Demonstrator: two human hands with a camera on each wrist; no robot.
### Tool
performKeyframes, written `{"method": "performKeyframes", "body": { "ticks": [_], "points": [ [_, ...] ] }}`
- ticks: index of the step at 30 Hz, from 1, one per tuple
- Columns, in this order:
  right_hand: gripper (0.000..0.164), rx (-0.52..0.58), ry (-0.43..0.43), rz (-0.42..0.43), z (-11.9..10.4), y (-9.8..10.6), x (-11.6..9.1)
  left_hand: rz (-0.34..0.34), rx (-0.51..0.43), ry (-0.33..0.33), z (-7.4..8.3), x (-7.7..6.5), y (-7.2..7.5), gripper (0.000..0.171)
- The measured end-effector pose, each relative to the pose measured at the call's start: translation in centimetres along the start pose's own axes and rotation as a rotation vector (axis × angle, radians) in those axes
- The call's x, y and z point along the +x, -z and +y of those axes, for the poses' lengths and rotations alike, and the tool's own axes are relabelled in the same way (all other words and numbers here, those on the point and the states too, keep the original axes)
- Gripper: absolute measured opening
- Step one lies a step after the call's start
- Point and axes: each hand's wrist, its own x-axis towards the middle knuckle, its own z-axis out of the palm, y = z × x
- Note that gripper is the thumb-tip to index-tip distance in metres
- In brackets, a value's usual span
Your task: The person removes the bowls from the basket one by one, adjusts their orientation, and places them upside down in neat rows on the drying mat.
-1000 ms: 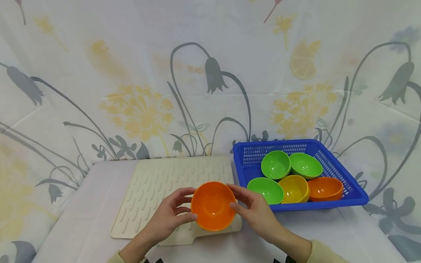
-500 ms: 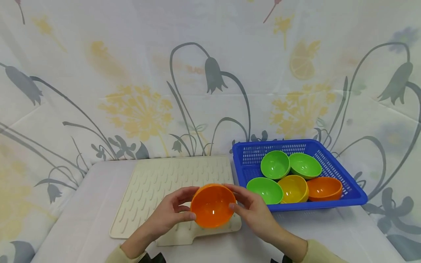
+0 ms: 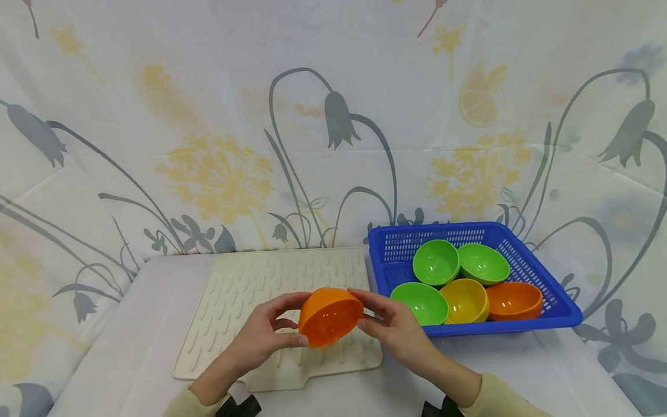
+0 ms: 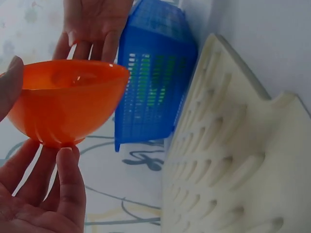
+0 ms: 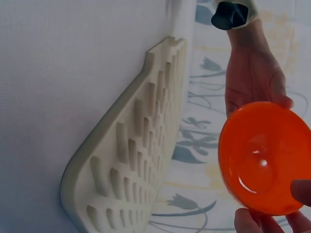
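An orange bowl (image 3: 331,322) is held between both hands above the front of the cream ridged mat (image 3: 250,284), tilted with its opening toward the lower left. My left hand (image 3: 260,333) pinches its left side, thumb on the near rim and fingers against the outside. On the opposite side, my right hand (image 3: 403,330) grips the bowl with thumb and fingers. The left wrist view shows the left fingertips against the base of the bowl (image 4: 73,109). In the right wrist view, the inside of the bowl (image 5: 265,155) faces the camera, with a thumb over its edge.
A blue perforated basket (image 3: 396,240) stands to the right of the mat. It holds several bowls: green bowls (image 3: 436,262), a yellow bowl (image 3: 465,301) and an orange one (image 3: 515,301). A flowered cloth (image 3: 312,145) hangs behind the white-covered table (image 3: 156,301).
The bowl has turned from facing the head camera to a tilt toward the lower left, showing more of its outside. Both hands shifted slightly left with it; the basket and mat stayed put.
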Motion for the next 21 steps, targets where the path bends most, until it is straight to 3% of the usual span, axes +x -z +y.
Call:
{"method": "performKeyframes", "body": {
  "ticks": [5, 14, 21],
  "points": [
    [0.052, -0.050, -0.013, -0.029, -0.1, 0.1, 0.2, 0.055, 0.137, -0.054, 0.2, -0.1, 0.3, 0.063],
    [0.054, -0.065, -0.040, -0.025, -0.2, -0.4, 0.7, 0.119, 0.362, -0.259, 0.2, -0.2, -0.1, 0.067],
    [0.058, -0.014, -0.042, -0.019, 0.2, -1.0, 1.0, 0.120, 0.441, -0.345, 0.6, -0.3, -0.8, 0.070]
  ]
}}
